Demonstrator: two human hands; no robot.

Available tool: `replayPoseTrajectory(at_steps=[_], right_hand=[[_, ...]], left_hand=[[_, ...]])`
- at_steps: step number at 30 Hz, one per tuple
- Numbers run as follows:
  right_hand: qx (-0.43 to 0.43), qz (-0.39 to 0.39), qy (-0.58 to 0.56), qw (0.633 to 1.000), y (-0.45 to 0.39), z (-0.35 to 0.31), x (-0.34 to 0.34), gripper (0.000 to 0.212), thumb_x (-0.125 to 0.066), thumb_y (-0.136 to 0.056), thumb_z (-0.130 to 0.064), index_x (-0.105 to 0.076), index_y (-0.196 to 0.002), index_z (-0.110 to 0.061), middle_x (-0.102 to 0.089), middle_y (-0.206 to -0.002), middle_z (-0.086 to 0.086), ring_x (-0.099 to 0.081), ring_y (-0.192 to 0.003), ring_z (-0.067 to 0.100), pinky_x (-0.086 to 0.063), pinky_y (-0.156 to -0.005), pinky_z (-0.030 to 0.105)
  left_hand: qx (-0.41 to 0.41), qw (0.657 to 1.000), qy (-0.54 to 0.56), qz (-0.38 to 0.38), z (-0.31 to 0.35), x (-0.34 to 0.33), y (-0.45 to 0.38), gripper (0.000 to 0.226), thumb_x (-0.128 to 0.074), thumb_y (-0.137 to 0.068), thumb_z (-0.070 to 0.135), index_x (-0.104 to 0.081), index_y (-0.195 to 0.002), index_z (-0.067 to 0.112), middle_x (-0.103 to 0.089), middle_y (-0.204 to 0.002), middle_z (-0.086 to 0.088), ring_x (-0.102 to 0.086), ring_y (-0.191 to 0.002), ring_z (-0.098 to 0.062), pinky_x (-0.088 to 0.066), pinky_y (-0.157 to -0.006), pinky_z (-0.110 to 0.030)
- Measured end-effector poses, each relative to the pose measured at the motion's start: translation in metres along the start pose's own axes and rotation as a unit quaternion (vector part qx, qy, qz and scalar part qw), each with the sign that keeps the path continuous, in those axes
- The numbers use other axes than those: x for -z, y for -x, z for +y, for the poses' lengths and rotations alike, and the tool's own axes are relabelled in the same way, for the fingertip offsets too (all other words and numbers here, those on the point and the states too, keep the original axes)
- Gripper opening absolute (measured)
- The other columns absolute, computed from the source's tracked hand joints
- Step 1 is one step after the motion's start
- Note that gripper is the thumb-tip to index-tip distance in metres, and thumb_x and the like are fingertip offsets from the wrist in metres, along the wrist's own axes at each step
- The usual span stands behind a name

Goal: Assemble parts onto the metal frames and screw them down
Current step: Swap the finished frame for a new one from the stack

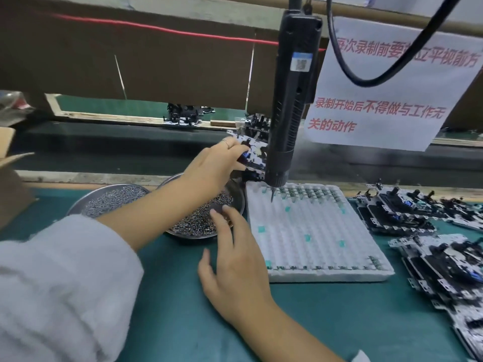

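My left hand (218, 163) reaches forward over the bowls and grips a metal frame (252, 152) with black parts on it, held up beside the hanging black electric screwdriver (292, 100). My right hand (232, 257) hovers over the green mat with fingers spread and relaxed, its fingertips at the rim of the dark screw bowl (236, 189). It holds nothing. The screwdriver's tip points down at the white parts tray (313, 231).
A second steel bowl of silvery screws (115, 198) sits to the left. Stacks of assembled frames (431, 246) fill the right side of the mat. More frames lie on the far ledge (183, 114). A paper notice (386, 95) hangs behind, and a cardboard box (10, 178) stands at left.
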State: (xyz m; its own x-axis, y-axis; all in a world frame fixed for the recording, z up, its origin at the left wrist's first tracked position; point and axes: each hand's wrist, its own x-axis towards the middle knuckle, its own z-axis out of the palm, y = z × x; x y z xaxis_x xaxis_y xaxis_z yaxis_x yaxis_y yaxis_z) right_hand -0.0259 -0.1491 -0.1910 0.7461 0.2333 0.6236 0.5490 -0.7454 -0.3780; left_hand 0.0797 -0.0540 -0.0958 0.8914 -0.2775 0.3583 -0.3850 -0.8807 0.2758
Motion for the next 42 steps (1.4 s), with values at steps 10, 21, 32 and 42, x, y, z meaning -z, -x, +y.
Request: replayPoseTrajectory(at_steps=[10, 21, 32, 42], right_hand=[[-0.025, 0.037, -0.215, 0.976, 0.003, -0.005, 0.009, 0.047, -0.041, -0.098, -0.023, -0.021, -0.139, -0.035, -0.026, -0.150, -0.008, -0.020, -0.139, -0.002, -0.014, -0.110, 0.010], [0.305, -0.171, 0.000, 0.937, 0.016, -0.014, 0.007, 0.043, -0.053, -0.092, -0.046, -0.064, -0.120, -0.015, -0.062, -0.121, 0.002, -0.055, -0.114, 0.025, -0.043, -0.096, 0.040], [0.218, -0.223, 0.002, 0.950, 0.017, -0.015, 0.006, 0.044, -0.047, -0.092, -0.044, -0.066, -0.118, -0.015, -0.062, -0.125, 0.000, -0.056, -0.117, 0.025, -0.047, -0.097, 0.040], [0.199, -0.237, -0.019, 0.951, 0.016, -0.015, 0.004, 0.042, -0.054, -0.092, -0.043, -0.065, -0.120, -0.014, -0.060, -0.127, -0.001, -0.053, -0.120, 0.025, -0.045, -0.099, 0.043]], left_hand=[[0.032, 0.994, 0.065, 0.078, -0.054, 0.065, 0.148, 0.044, -0.060, -0.082, 0.032, -0.064, -0.120, 0.008, -0.063, -0.102, -0.004, -0.058, -0.088, -0.022, -0.041, -0.082, -0.019], [0.000, 1.000, -0.011, -0.023, -0.043, 0.038, 0.257, 0.047, -0.048, -0.085, 0.053, -0.072, -0.107, 0.020, -0.068, -0.102, 0.012, -0.068, -0.070, -0.008, -0.053, -0.057, -0.020], [0.237, 0.957, -0.165, 0.026, -0.123, 0.055, 0.240, 0.026, -0.065, -0.081, 0.049, -0.073, -0.092, 0.027, -0.067, -0.091, 0.006, -0.058, -0.093, -0.021, -0.027, -0.079, -0.035], [0.319, 0.944, 0.035, 0.072, -0.126, 0.060, 0.229, 0.016, -0.062, -0.088, 0.036, -0.061, -0.072, 0.034, -0.062, -0.075, 0.012, -0.057, -0.075, -0.005, -0.037, -0.086, -0.035]])
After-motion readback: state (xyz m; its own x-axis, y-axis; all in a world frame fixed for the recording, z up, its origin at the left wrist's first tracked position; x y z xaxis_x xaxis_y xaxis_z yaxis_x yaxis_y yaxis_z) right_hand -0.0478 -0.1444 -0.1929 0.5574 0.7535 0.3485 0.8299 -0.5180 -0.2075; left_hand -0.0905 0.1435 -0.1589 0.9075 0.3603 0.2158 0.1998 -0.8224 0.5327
